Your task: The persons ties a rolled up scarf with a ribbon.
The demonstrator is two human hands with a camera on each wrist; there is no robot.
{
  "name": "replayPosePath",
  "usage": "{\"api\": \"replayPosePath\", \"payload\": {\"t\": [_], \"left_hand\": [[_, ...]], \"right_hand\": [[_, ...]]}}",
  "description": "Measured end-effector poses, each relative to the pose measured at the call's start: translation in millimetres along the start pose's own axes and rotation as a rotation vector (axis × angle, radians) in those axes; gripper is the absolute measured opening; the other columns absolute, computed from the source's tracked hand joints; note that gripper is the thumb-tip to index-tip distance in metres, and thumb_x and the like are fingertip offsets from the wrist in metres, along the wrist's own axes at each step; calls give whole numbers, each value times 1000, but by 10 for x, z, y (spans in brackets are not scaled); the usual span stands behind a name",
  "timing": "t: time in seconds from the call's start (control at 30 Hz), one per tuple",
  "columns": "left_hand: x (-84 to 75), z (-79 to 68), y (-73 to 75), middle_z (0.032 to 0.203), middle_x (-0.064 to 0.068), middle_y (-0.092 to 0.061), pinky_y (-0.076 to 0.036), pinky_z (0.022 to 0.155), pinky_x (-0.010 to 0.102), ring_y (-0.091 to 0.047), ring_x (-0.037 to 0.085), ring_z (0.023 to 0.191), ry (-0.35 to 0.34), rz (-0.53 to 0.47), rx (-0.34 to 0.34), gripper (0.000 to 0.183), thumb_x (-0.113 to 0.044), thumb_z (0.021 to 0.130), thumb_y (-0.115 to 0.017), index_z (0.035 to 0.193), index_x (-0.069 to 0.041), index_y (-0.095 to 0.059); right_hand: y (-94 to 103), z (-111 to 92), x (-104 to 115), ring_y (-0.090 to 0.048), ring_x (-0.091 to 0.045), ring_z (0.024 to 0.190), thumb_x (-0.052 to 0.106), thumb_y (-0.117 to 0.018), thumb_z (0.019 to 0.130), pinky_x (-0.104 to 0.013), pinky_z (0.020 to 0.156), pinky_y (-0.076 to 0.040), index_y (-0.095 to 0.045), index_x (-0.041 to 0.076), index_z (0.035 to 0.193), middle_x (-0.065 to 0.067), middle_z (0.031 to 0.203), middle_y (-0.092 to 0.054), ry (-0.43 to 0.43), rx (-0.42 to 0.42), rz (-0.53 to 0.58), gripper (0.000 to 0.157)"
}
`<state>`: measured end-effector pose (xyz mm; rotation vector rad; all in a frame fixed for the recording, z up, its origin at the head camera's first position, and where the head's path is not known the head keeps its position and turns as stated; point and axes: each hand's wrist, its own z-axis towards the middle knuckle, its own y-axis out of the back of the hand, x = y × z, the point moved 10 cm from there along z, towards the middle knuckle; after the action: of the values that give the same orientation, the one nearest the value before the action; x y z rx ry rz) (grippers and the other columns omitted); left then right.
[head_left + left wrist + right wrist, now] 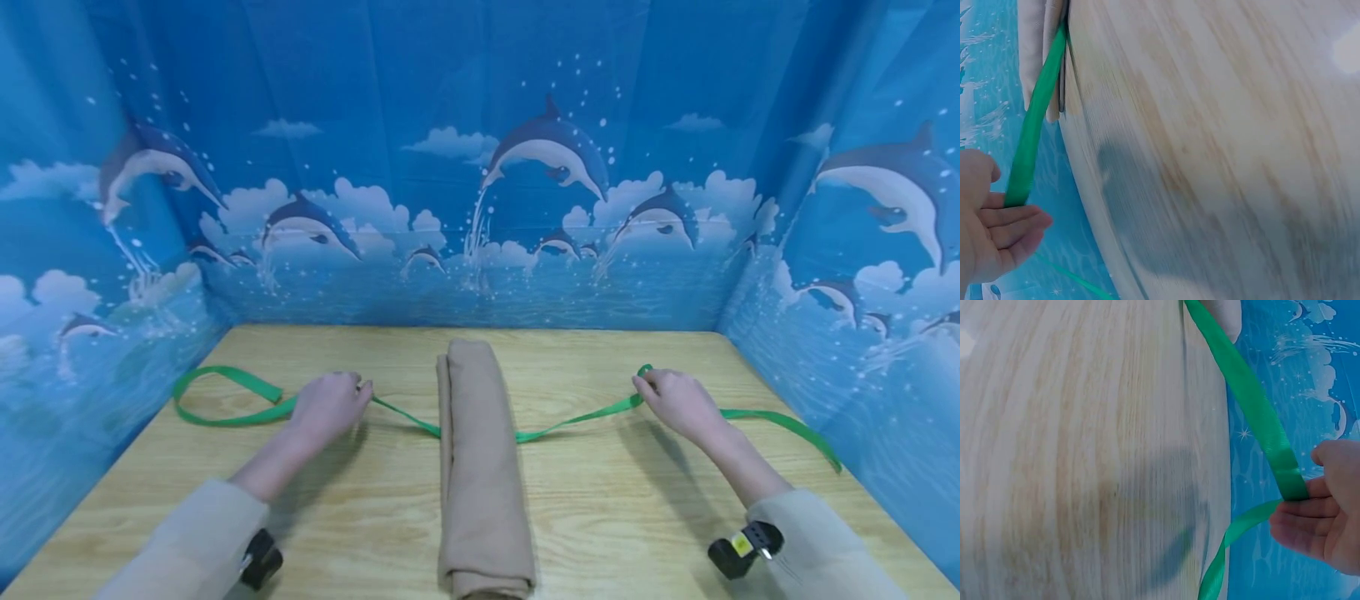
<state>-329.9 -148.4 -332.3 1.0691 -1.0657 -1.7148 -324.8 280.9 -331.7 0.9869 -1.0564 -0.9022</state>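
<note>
A long green ribbon (581, 420) runs left to right and passes beneath a folded brown cloth (483, 467), which lies lengthwise in the middle of the table. To the left of the cloth, my left hand (333, 407) pinches the ribbon between thumb and fingers; in the left wrist view the ribbon (1038, 112) slants from the cloth's edge down into those fingers. On the other side my right hand (678, 404) pinches it too, and the right wrist view has the ribbon (1254, 406) entering the grip. Both hands hold it raised above the tabletop.
The ribbon's left tail loops on the wooden table (600, 508), and its right tail reaches the right edge. A blue dolphin-printed curtain (420, 100) encloses the back and both sides. Black wrist cameras (261, 560) sit at both sleeves.
</note>
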Motion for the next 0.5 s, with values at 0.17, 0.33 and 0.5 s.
{"api": "replayPosePath", "payload": {"t": [0.17,0.33,0.5], "left_hand": [[-21,26,92,90,24,-66,-52,62,46,-65,37,76,3,-80,-94,27,-14,90,-55,97,9,-66],[-49,23,144,86,24,-66,-52,57,41,-64,30,64,-6,-153,-179,25,-10,89,-55,98,10,-65],[-31,34,165,85,23,-67,-46,46,30,-57,19,51,32,-247,-230,24,-9,89,-55,101,9,-65]], "right_hand": [[72,22,47,-48,-16,58,22,-48,96,-35,55,-40,-66,-4,98,-12,80,-62,-7,-46,19,31],[107,21,95,-58,-25,70,20,-48,96,-41,62,-47,-65,-7,105,-24,97,-63,-1,-90,35,33],[194,1,148,-62,-39,84,15,-49,95,-48,68,-51,-64,-11,105,-29,103,-61,28,-188,63,31]]}}
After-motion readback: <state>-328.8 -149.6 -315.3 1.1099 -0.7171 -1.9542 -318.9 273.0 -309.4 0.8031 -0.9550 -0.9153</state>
